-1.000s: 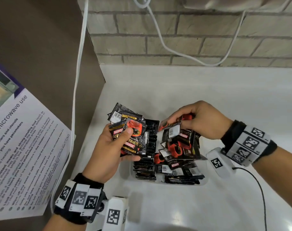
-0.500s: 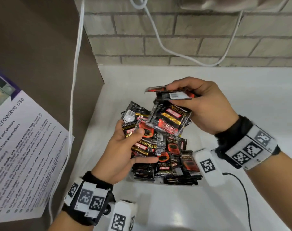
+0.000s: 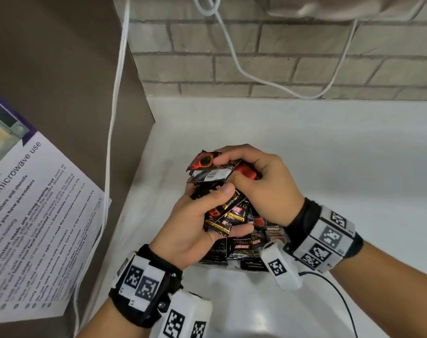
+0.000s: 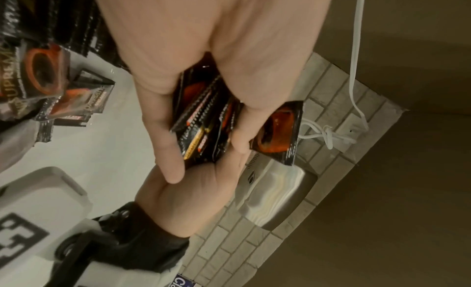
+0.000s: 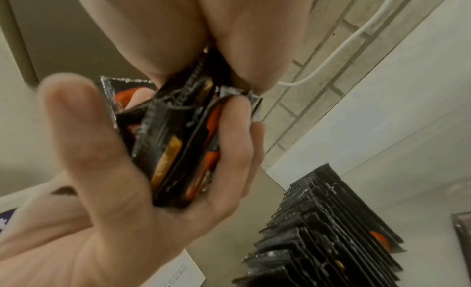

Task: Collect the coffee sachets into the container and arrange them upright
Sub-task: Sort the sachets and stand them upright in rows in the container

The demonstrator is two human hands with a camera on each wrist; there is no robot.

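1. Two hands are pressed together at frame centre of the head view. The left hand [image 3: 195, 225] is curled round a bundle of coffee sachets [image 3: 228, 213], thumb on top, fingers beneath.
2. The right hand [image 3: 261, 184] is closed from above on the same bundle; flat, crimp-edged foil packets, glossy black with red and gold print, are fanned between its fingers [image 5: 234, 130].
3. One sachet with a white barcode panel [image 3: 211, 175] is seen at the bundle's upper left edge, just below a packet showing a red cup.
4. More sachets [image 3: 246, 245] are packed in a container [image 3: 234, 264] directly under the hands; little of the container itself is visible. In the right wrist view, lower right, a row [image 5: 331, 231] is stood on edge, serrated tops up.
5. A smooth white counter [image 3: 329, 154] carries everything; a rough brick wall [image 3: 280, 57] with a white cable [image 3: 241, 67] fills the upper frame.
6. A printed paper notice [image 3: 32, 215] occupies the left edge.
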